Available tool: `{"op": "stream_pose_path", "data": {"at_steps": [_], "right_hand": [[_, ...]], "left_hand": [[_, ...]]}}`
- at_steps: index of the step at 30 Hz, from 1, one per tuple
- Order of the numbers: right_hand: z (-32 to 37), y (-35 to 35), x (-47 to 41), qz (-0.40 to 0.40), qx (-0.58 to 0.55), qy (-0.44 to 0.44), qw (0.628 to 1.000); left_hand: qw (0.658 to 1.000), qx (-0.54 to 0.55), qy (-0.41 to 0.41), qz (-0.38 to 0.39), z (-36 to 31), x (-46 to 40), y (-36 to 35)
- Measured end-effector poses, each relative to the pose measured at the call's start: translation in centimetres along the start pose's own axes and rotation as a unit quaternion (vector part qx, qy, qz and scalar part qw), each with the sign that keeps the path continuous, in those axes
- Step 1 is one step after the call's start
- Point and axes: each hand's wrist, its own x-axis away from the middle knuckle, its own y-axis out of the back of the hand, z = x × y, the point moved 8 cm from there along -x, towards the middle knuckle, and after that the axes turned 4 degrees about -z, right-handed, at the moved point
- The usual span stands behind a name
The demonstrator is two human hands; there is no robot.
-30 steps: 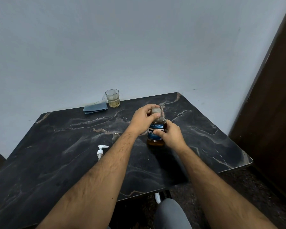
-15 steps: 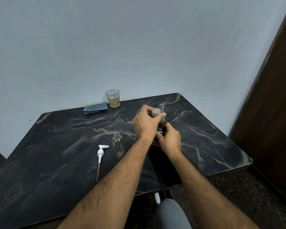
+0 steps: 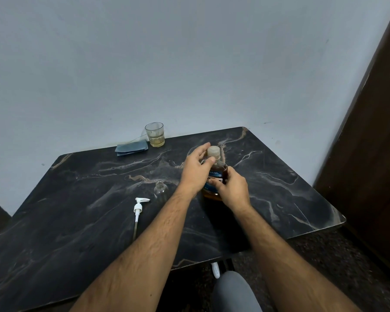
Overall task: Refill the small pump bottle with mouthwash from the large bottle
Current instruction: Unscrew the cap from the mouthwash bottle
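Large mouthwash bottle upright between my hands, my left hand pinching its cap, my right hand gripping its body, open small bottle just left of my left wrist, pump head lying further left, glass beyond my hands, dark marble table.

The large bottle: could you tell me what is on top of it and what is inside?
A pale cap sits on the large bottle, pinched by the left hand. Amber liquid shows near the base; the right hand and label hide its level.
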Motion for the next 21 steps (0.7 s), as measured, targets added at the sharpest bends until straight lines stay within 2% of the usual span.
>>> {"op": "stream_pose_path", "data": {"at_steps": [5, 16, 21], "right_hand": [[-0.1, -0.1, 0.0, 0.002, -0.01, -0.003, 1.0], [-0.1, -0.1, 0.1, 0.008, -0.006, -0.016, 1.0], [-0.2, 0.0, -0.2, 0.016, -0.005, -0.017, 1.0]], "left_hand": [[0.997, -0.001, -0.015, -0.076, -0.6, -0.3, 0.8], [0.993, 0.059, -0.012, -0.098, -1.8, -1.5, 1.1], [0.988, 0.082, -0.009, -0.133, -2.1, -1.8, 2.7]]}}
